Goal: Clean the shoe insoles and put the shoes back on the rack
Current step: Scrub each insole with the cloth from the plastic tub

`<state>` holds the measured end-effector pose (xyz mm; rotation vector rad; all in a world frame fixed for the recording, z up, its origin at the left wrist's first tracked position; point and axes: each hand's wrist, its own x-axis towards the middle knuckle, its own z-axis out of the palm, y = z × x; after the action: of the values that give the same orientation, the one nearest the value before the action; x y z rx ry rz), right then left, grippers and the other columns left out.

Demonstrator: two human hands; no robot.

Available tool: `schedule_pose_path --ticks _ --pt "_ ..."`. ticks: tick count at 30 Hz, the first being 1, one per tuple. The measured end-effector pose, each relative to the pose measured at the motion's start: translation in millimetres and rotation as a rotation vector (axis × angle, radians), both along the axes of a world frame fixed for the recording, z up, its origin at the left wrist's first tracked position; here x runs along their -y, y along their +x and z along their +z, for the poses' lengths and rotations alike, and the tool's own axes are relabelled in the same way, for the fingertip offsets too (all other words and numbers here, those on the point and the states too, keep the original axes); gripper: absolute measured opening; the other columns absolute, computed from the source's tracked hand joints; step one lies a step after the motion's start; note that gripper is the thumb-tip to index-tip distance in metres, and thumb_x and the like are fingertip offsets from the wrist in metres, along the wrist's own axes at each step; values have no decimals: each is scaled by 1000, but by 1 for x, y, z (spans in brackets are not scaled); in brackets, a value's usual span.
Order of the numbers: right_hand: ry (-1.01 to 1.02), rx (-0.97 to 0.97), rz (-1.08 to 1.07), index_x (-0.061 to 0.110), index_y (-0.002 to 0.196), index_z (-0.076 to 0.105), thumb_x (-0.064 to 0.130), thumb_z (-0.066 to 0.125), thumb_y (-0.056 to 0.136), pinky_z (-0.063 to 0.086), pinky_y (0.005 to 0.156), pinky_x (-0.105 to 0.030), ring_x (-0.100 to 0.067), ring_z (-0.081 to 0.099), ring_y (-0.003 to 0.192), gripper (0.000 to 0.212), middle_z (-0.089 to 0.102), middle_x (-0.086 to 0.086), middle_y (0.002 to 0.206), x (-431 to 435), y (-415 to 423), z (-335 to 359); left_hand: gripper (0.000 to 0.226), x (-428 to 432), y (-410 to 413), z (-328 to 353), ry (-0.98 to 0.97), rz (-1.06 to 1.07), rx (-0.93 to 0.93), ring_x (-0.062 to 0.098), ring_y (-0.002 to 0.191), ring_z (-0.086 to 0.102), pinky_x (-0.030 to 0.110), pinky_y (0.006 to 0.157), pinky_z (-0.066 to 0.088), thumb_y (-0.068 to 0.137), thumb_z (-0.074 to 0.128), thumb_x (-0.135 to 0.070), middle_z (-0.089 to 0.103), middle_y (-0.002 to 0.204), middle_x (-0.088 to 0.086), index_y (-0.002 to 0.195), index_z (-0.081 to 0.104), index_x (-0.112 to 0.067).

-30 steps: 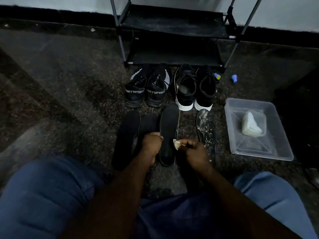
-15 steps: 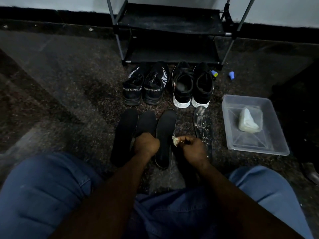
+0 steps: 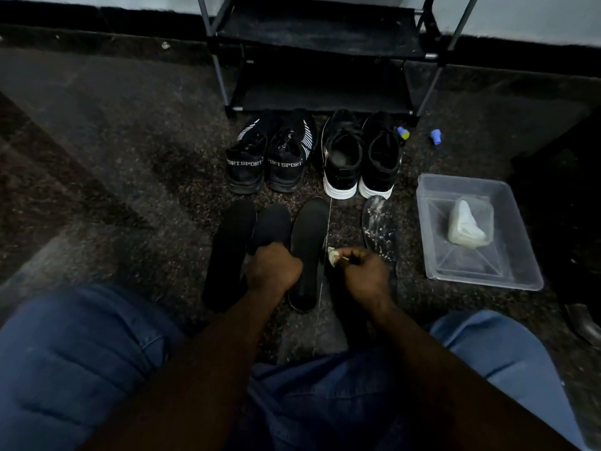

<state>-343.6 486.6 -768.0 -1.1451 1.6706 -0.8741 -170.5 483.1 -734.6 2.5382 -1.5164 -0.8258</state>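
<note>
Four dark insoles lie side by side on the floor: a left one (image 3: pixel 229 252), a second (image 3: pixel 271 222), a third (image 3: pixel 309 236) and a right one (image 3: pixel 380 226) streaked with white foam. My left hand (image 3: pixel 273 266) is curled over the near part of the second insole, at the third's left edge. To the right of the third insole, my right hand (image 3: pixel 366 271) pinches a small white wad (image 3: pixel 332 256). Behind stand a black sport pair (image 3: pixel 266 164) and a black white-soled pair (image 3: pixel 361 164), in front of the black shoe rack (image 3: pixel 318 37).
A clear plastic tub (image 3: pixel 520 255) sits on the floor at the right, with a pale lump (image 3: pixel 468 227) inside. Two small blue objects (image 3: pixel 435 137) lie by the rack's right leg. My knees in blue jeans (image 3: pixel 65 369) frame the near floor. A dark object (image 3: pixel 585 323) lies far right.
My left hand has slid slightly left, from the third insole's edge toward the second. My right hand stays beside the third insole with the white wad. The view shifted a little.
</note>
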Motion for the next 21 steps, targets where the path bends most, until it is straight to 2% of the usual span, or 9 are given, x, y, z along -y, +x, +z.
schedule_pose_path --ticks 2,4,7,10,14,21 --pt "-12 2 -12 27 81 80 24 83 85 60 89 -31 -2 73 81 6 78 13 82 4 -2 2 37 0 -1 2 -18 -39 63 37 111 66 43 93 54 90 61 -40 69 119 16 117 64 -16" --pt "-24 -15 -11 30 80 80 28 83 85 60 90 -33 -2 73 81 6 78 15 82 11 -4 4 38 4 -4 5 -65 -83 92 38 111 66 46 93 54 92 61 -41 69 118 15 121 58 -17" --pt "-61 -54 0 26 86 81 30 82 85 59 92 -35 -3 73 84 4 78 13 86 31 -9 9 29 19 -17 10 -162 -145 13 39 107 67 44 88 55 92 62 -37 71 113 14 115 59 -18" --pt "-91 -168 20 26 94 81 31 78 87 56 91 -27 -3 71 87 9 79 10 94 54 -19 20 23 41 -41 15 -205 -240 -72 37 104 68 41 88 56 88 64 -32 73 109 13 108 65 -20" --pt "-88 -333 29 29 97 80 36 75 87 56 89 -32 -19 73 97 13 79 1 99 82 -40 23 25 72 -78 12 -199 -279 -168 35 107 68 39 90 57 85 66 -28 73 112 13 108 70 -18" --pt "-108 -488 46 29 109 79 44 68 92 53 90 -31 -26 70 106 25 77 -4 109 113 -73 15 35 116 -119 -7 -189 -260 -132 37 119 63 43 93 55 88 62 -29 67 127 16 118 66 -12"
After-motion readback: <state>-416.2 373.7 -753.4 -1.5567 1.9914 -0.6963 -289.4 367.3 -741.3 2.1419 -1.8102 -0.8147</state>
